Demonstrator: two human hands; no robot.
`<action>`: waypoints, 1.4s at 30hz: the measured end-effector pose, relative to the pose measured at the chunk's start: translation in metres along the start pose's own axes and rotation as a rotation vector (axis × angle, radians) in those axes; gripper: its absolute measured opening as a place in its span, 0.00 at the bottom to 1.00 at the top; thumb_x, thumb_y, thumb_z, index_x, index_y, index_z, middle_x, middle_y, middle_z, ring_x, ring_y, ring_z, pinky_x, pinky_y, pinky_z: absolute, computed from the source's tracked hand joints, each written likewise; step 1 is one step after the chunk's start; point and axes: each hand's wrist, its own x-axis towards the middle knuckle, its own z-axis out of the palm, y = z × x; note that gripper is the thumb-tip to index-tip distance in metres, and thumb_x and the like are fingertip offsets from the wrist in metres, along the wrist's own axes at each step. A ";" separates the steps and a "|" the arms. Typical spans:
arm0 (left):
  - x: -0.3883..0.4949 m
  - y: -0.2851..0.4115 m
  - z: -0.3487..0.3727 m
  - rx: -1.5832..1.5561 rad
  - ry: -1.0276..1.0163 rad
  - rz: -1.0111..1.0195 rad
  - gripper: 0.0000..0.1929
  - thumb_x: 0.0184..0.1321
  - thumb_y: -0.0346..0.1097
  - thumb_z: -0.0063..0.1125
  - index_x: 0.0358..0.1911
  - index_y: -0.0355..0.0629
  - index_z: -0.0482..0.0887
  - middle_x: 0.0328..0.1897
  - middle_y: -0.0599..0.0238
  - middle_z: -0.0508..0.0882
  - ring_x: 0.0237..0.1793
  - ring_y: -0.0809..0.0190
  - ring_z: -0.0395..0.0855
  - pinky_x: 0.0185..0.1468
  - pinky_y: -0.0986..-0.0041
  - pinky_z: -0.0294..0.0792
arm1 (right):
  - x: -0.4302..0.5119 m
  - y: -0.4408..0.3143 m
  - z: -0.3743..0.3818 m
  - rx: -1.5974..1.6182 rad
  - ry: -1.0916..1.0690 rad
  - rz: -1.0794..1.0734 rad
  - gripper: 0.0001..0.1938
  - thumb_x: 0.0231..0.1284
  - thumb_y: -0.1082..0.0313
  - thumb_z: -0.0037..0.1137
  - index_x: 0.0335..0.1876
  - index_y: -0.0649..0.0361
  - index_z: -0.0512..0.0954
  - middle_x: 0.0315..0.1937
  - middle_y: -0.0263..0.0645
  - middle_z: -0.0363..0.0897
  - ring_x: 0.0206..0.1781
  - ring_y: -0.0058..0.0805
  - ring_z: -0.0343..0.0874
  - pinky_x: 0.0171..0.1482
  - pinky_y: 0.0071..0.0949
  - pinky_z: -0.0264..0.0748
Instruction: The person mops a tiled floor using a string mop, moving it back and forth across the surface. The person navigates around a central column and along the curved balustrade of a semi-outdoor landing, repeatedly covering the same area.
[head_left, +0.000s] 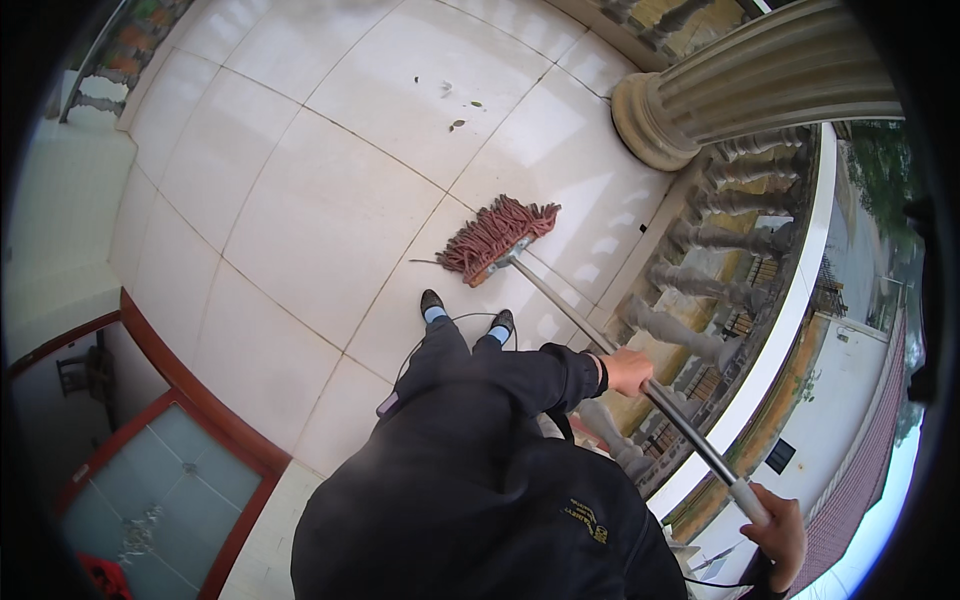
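My left hand (628, 371) is closed around the middle of a metal mop handle (694, 435), its dark sleeve reaching across from my body. At the light grip on the handle's upper end, my right hand (780, 525) is wrapped around it. The handle slants down to a mop head of reddish-brown strings (496, 236), spread on the pale floor tiles just beyond my feet. A thin dark piece sticks out at the left of the strings. Several small leaves (457, 125) and bits of debris lie on the tiles farther ahead.
A stone balustrade (697, 277) with a white rail runs along the right, beside a fluted column (660, 124). A red-framed glass door (172, 480) stands at lower left, next to a pale wall (60, 247). A dark cable (405, 364) loops by my legs.
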 end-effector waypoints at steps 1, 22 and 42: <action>0.000 -0.015 0.008 -0.068 -0.010 0.014 0.05 0.39 0.34 0.64 0.22 0.43 0.85 0.23 0.56 0.84 0.30 0.47 0.83 0.32 0.58 0.72 | 0.011 -0.005 0.013 0.010 -0.021 -0.053 0.34 0.31 0.76 0.67 0.56 0.58 0.78 0.24 0.42 0.76 0.29 0.26 0.76 0.39 0.27 0.74; -0.145 -0.129 -0.044 0.187 0.382 -0.300 0.04 0.38 0.35 0.63 0.15 0.50 0.80 0.19 0.65 0.79 0.33 0.53 0.79 0.42 0.61 0.64 | 0.101 -0.130 0.076 -0.147 -0.077 -0.422 0.31 0.43 0.78 0.58 0.61 0.59 0.72 0.26 0.57 0.78 0.31 0.55 0.80 0.36 0.39 0.78; -0.300 -0.223 -0.160 0.500 0.559 -0.571 0.05 0.38 0.26 0.60 0.19 0.47 0.80 0.28 0.61 0.80 0.40 0.50 0.77 0.51 0.60 0.66 | 0.167 -0.260 0.149 -0.011 -0.117 -0.814 0.35 0.50 0.69 0.62 0.67 0.57 0.65 0.28 0.60 0.78 0.35 0.60 0.78 0.39 0.45 0.75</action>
